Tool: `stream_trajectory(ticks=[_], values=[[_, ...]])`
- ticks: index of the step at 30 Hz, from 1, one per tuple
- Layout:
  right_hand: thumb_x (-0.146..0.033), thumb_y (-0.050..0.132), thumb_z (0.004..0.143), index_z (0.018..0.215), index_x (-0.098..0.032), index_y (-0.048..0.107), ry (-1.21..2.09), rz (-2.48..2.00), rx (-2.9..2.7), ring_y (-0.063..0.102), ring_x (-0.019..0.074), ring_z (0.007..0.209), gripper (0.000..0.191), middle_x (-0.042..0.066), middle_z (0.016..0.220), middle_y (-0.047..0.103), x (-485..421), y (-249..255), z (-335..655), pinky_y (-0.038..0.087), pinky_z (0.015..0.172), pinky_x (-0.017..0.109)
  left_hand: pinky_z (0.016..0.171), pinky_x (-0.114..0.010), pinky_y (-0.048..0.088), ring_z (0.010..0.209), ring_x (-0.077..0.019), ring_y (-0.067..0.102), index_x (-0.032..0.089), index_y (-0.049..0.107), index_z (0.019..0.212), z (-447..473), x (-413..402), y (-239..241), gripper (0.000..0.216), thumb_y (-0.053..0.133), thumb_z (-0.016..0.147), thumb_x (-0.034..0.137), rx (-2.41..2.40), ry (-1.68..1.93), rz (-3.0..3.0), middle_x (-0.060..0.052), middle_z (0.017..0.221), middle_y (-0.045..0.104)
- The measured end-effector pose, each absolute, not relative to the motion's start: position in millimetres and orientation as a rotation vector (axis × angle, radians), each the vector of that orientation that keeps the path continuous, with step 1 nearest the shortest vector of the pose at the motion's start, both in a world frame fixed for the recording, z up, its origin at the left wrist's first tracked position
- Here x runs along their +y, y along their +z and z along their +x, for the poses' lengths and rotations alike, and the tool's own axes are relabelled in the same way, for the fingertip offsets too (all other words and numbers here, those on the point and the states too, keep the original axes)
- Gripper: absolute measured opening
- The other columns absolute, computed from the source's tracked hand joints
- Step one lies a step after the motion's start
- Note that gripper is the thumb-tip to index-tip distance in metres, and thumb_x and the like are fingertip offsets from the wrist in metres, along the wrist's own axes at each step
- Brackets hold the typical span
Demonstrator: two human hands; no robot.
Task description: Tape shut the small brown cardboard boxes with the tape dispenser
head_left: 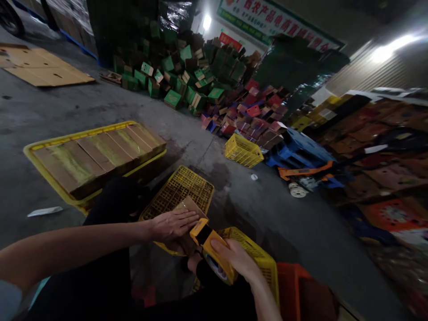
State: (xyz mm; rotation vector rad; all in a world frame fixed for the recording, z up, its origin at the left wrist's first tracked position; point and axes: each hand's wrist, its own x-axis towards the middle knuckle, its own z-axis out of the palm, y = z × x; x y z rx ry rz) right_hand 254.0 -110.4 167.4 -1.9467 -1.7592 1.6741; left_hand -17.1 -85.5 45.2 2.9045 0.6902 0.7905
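Left hand (177, 223): mine, flat, fingers extended, pressed on a cardboard box (193, 204). Right hand (232, 254): mine, wrapped round a yellow tape dispenser (209, 244), its front end at the box's edge.
Beyond the box: one yellow crate (197, 180), lattice-patterned. To my left: one yellow tub (29, 154), row of taped cartons (115, 149) inside. To my right: a second yellow crate (245, 240), then an orange-red bin (289, 285), cut off below.
Hidden: the box's lower part, behind my hands. Too dark to read: my lap.
Floor (214, 174): grey, stained. Room: dim, green cartons (174, 96) heaped at back.
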Motion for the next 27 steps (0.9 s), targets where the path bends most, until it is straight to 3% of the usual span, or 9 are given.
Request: stream_trajectory(ticks=[5,12,20,27], values=[[-0.072,0.055,0.085,0.078,-0.017,0.067,1.656,-1.986,-1.816,0.062,0.0181,0.058,0.057,0.004,0.066,0.068,-111,171,261,0.044,0.053,0.025,0.124,-0.041,0.029,0.15,-0.0259,0.032,0.005,0.036,0.152,-18,-82,45,0.057,0.048,0.099,0.02,0.659,0.797,2.947,-0.016,0.158,0.039],[-0.072,0.057,0.084,0.084,-0.016,0.067,1.618,-2.047,-1.769,0.063,0.0191,0.061,0.057,0.005,0.07,0.069,-120,169,279,0.045,0.056,0.026,0.123,-0.043,0.029,0.149,-0.03,0.033,0.003,0.039,0.149,-18,-82,42,0.073,0.06,0.095,0.047,0.652,0.8,2.897,-0.022,0.155,0.043],[-0.068,0.057,0.086,0.077,-0.017,0.066,1.527,-1.997,-1.835,0.056,0.015,0.062,0.052,0.002,0.069,0.065,-124,161,275,0.041,0.057,0.024,0.121,-0.051,0.029,0.148,-0.0378,0.032,0.008,0.041,0.149,-10,-92,45,0.086,0.071,0.084,0.056,0.708,0.777,2.895,-0.026,0.156,0.038],[-0.069,0.058,0.084,0.077,-0.017,0.067,1.487,-2.0,-1.834,0.058,0.0166,0.064,0.053,0.002,0.069,0.065,-125,156,279,0.041,0.057,0.024,0.122,-0.044,0.029,0.149,-0.0315,0.031,0.005,0.03,0.154,0,-94,48,0.089,0.066,0.088,0.052,0.659,0.747,2.877,-0.022,0.159,0.035]])
